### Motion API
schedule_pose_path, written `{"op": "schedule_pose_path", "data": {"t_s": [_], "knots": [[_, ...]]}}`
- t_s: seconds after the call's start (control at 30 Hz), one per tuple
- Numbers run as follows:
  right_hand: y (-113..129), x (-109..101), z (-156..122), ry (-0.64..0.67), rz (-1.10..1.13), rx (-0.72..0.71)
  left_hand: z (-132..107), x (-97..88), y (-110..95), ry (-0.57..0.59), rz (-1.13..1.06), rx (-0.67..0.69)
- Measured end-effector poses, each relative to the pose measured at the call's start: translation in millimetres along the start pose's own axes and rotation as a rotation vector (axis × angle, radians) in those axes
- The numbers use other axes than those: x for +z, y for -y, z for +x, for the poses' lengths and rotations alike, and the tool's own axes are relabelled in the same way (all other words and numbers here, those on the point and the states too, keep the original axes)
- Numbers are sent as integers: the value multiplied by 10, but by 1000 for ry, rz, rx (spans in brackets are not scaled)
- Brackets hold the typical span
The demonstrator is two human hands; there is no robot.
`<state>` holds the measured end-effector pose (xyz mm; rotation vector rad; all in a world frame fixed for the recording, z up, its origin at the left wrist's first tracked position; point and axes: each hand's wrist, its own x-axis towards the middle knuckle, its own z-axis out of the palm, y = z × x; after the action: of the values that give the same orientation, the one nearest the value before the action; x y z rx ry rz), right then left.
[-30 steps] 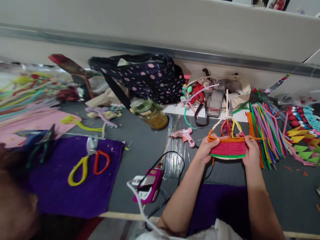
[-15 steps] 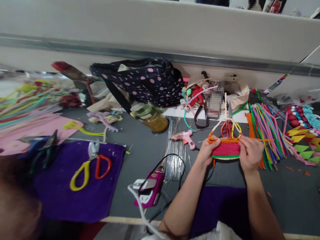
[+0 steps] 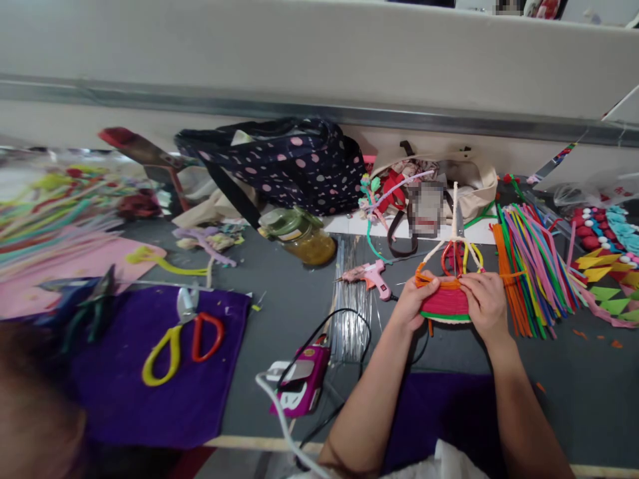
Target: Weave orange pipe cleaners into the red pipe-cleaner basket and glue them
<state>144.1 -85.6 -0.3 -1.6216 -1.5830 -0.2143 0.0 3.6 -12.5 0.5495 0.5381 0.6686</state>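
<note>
A woven fan-shaped piece of pipe cleaners [image 3: 444,299], with pink, orange and green bands on white ribs, is held over the grey table. My left hand [image 3: 416,306] grips its left edge, thumb on top. My right hand [image 3: 482,303] is closed on its right side, fingers pinching the orange strand near the top. A bundle of coloured pipe cleaners [image 3: 529,266] lies just right of my right hand. A pink glue gun [image 3: 369,274] lies to the left of my left hand.
Yellow-and-red scissors [image 3: 182,339] rest on a purple cloth [image 3: 150,392]. A polka-dot bag [image 3: 279,159], a green-lidded jar [image 3: 299,234], thin wire rods [image 3: 349,299], a magenta device with cables [image 3: 302,376] and paper shapes [image 3: 606,279] crowd the table. Another person's head fills the bottom-left corner.
My right hand has slid left along the woven piece, from its right end toward the middle. The long orange strand that stuck out to the right has been drawn in.
</note>
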Motion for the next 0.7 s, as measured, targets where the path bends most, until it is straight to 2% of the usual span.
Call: {"op": "schedule_pose_path", "data": {"t_s": [0.23,0.47,0.6,0.7], "knots": [[2,-19,2,9,-59,-18,-14,15,-39,3,33,-20],[46,-50,23,74,-99,-44,-14,11,-49,-36,35,-18],[8,-45,20,68,-95,-55,-14,15,-63,-32,26,-47],[-53,-60,2,17,-115,-22,-1,-2,-88,-83,22,-20]]}}
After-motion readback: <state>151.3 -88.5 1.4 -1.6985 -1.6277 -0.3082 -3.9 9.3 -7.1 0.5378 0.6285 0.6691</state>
